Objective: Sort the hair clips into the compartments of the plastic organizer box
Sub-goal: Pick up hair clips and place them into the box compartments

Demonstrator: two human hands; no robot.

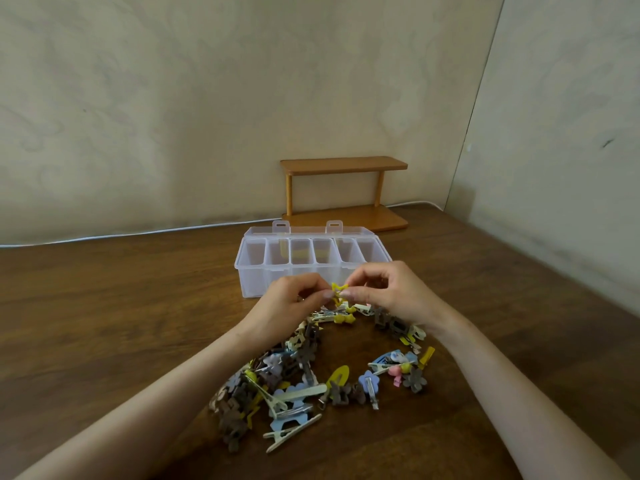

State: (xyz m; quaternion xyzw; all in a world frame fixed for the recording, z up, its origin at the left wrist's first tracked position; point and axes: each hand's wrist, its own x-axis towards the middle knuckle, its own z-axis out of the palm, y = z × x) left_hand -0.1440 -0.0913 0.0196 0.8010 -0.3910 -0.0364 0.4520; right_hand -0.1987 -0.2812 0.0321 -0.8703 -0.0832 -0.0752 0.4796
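Observation:
A clear plastic organizer box (258,273) stands open on the wooden table, with a row of several compartments; yellow pieces show through two middle ones. Just in front of it, my left hand (287,306) and my right hand (391,289) both pinch a yellow star-shaped hair clip (337,293) held above the table. Below the hands, a loose pile of hair clips (294,382) in brown, cream, blue, yellow and pink spreads in a ring toward me. A yellow oval snap clip (337,375) lies near the middle.
A small two-tier wooden shelf (343,192) stands behind the box against the wall. A white cable (138,233) runs along the table's back edge. Walls close off the back and right side.

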